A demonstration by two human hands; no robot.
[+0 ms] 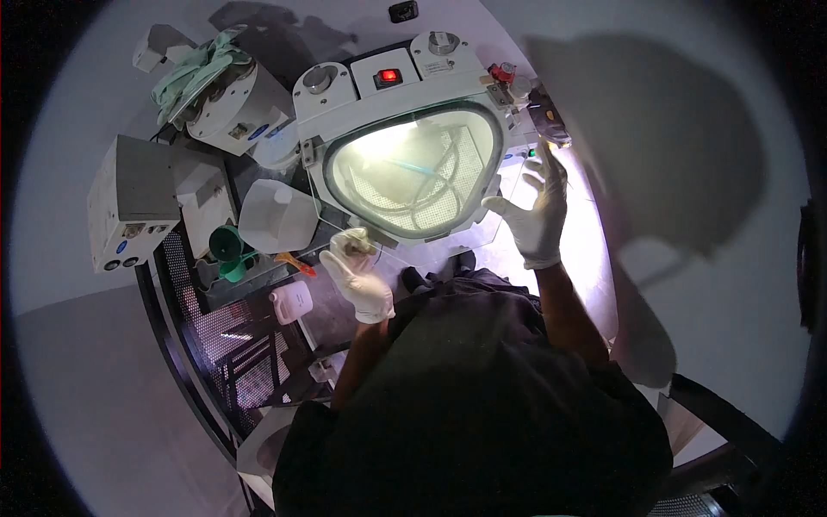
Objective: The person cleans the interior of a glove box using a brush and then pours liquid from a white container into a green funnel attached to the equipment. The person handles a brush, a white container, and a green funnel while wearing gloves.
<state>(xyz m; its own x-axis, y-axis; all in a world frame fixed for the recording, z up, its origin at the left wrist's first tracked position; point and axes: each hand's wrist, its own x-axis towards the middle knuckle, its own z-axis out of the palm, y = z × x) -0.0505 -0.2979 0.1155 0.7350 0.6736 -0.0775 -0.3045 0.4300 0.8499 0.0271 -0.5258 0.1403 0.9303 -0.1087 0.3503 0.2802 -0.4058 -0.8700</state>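
In front of me stands a white cabinet with a rounded window (413,172), lit from inside. A bluish hose (422,170) and a perforated floor show through its hazy pane. My left hand (360,277), in a white glove, is raised by the window's lower left corner. Its fingers curl around a dull greyish-brown patch, and I cannot make out what that is. At the window's right side my gloved right hand (538,211) is held up, thumb and fingers apart, with nothing in it. A lit red switch (388,77) sits between two round knobs on top.
At left are a white plastic container (277,217), a green cup (228,246), an orange-handled brush (295,264) and a pinkish jug (291,302). Farther left stands a grey box unit (133,202). A green cloth (200,73) drapes over a white machine. The wall (689,129) rises at right.
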